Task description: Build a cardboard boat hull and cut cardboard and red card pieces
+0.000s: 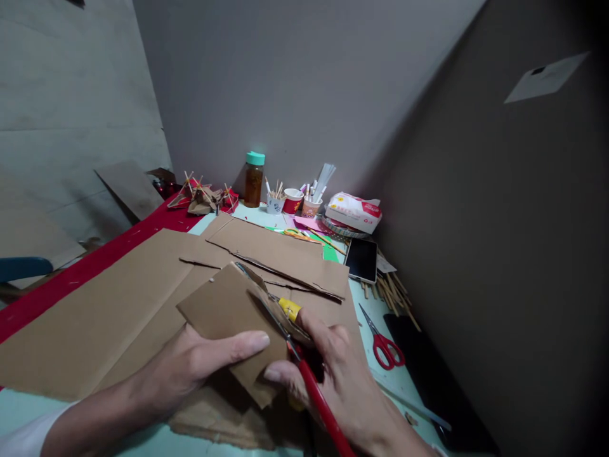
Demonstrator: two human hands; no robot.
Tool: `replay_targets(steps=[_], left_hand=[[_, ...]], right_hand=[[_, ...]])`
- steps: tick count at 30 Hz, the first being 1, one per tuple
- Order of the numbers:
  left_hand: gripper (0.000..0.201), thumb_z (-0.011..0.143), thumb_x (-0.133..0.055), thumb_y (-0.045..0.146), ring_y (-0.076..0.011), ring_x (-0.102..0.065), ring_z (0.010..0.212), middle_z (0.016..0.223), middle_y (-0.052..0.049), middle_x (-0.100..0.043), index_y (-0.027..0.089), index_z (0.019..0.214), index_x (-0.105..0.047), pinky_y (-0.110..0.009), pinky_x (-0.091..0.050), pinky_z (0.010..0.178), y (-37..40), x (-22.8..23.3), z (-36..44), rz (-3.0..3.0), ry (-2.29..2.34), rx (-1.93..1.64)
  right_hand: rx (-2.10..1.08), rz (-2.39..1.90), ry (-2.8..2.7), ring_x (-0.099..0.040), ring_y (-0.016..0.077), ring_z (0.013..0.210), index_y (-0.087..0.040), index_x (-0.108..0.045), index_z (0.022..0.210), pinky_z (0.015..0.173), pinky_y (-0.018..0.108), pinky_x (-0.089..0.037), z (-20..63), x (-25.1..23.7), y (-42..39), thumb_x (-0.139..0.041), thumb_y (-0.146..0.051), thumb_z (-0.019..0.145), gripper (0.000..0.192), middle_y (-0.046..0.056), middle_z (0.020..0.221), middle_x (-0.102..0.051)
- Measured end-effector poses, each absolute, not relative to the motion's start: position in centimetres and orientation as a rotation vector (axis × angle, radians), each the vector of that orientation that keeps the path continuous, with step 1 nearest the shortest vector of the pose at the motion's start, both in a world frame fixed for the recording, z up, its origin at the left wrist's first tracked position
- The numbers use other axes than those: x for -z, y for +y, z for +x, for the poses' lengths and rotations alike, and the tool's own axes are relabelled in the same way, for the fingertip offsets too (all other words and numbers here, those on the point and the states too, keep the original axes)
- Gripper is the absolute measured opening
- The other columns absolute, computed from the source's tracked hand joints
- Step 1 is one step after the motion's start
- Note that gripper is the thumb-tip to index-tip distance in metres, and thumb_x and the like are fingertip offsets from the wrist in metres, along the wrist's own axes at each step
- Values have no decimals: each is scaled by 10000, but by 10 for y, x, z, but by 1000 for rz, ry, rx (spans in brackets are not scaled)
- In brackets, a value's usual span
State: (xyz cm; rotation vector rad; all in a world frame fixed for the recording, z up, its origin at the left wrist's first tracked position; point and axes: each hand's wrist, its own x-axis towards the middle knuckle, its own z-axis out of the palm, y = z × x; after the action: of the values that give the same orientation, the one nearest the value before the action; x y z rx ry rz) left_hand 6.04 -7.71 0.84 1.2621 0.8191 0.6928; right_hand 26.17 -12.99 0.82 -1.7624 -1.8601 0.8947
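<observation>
A small piece of brown cardboard is gripped in my left hand, the thumb lying flat on its face and the fingers hidden underneath. My right hand is closed around red-handled scissors, whose blades straddle the cardboard near its right edge. A narrow strip of the cardboard bends up beside the blades. Next to my right index finger shows a yellow part; I cannot tell what it belongs to. Beneath both hands lie large cardboard sheets with cut slits.
Smaller red-handled scissors lie to the right, beside a black flat object. Farther back are a phone, wooden sticks, a tissue pack, paper cups and a bottle. A grey wall bounds the right side.
</observation>
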Motion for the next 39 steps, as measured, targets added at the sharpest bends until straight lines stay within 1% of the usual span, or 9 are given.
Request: replay_targets(steps=[4, 8, 13, 21, 28, 32, 34, 36, 39], left_hand=[[499, 828, -696, 465, -317, -579, 1275, 1290, -19, -715, 305, 1300, -664, -429, -372, 1165, -74, -6, 60, 1298, 764, -726], [442, 836, -691, 459, -321, -628, 1199, 1279, -43, -719, 277, 1238, -707, -426, -446, 1102, -76, -9, 60, 1312, 714, -655], [555, 843, -689, 440, -315, -625, 1206, 1268, -42, -725, 299, 1373, -609, -410, -449, 1092, -77, -12, 60, 1359, 688, -649], [491, 827, -712, 405, -328, -640, 1179, 1263, -46, -727, 275, 1299, -667, -429, -473, 1060, -72, -14, 54, 1358, 701, -623], [387, 815, -752, 275, -296, -693, 1074, 1146, -59, -770, 225, 1196, -710, -401, -552, 956, -69, -18, 58, 1087, 651, -685], [297, 831, -742, 229, -252, -731, 928, 1036, -59, -786, 207, 1126, -709, -353, -595, 846, -66, -14, 60, 966, 601, -814], [322, 807, -767, 208, -244, -732, 915, 1037, -64, -785, 202, 1122, -699, -334, -601, 825, -65, -13, 59, 915, 606, -852], [364, 778, -791, 196, -249, -730, 930, 1033, -66, -784, 197, 1128, -690, -326, -601, 813, -63, -15, 57, 914, 617, -859], [367, 764, -797, 209, -255, -722, 941, 1020, -54, -784, 199, 1115, -690, -331, -593, 813, -61, -20, 54, 1014, 609, -863]], right_hand=[[-969, -1660, -1807, -503, 168, 680, -227, -574, 976, 590, 238, -367, 260, -17, -127, -760, -595, 776, 457, -38, 696, -502], [-1024, -1549, -1836, -465, 132, 606, -247, -575, 984, 538, 223, -319, 262, -25, -128, -808, -561, 741, 460, -75, 653, -510], [-978, -1579, -1835, -555, 176, 763, -275, -634, 1029, 627, 242, -406, 264, -21, -133, -774, -559, 771, 409, -16, 856, -609], [-966, -1428, -1903, -453, 114, 638, -209, -575, 783, 604, 215, -351, 257, -20, -131, -699, -434, 878, 274, -53, 684, -528], [-1095, -1447, -1845, -458, 126, 626, -216, -601, 817, 590, 229, -354, 261, -29, -129, -690, -522, 856, 321, -56, 652, -509], [-1031, -1462, -1825, -534, 168, 718, -207, -600, 771, 633, 252, -383, 262, -34, -128, -660, -516, 860, 328, -20, 726, -590], [-1041, -1454, -1825, -566, 195, 780, -214, -628, 806, 687, 274, -415, 263, -37, -128, -636, -523, 864, 315, -6, 778, -632], [-1036, -1507, -1811, -588, 243, 881, -234, -666, 933, 762, 320, -448, 264, -38, -129, -645, -542, 832, 325, 14, 846, -669], [-1019, -1593, -1793, -584, 316, 1026, -246, -632, 1129, 869, 431, -465, 265, -38, -130, -653, -581, 772, 489, 64, 990, -697]])
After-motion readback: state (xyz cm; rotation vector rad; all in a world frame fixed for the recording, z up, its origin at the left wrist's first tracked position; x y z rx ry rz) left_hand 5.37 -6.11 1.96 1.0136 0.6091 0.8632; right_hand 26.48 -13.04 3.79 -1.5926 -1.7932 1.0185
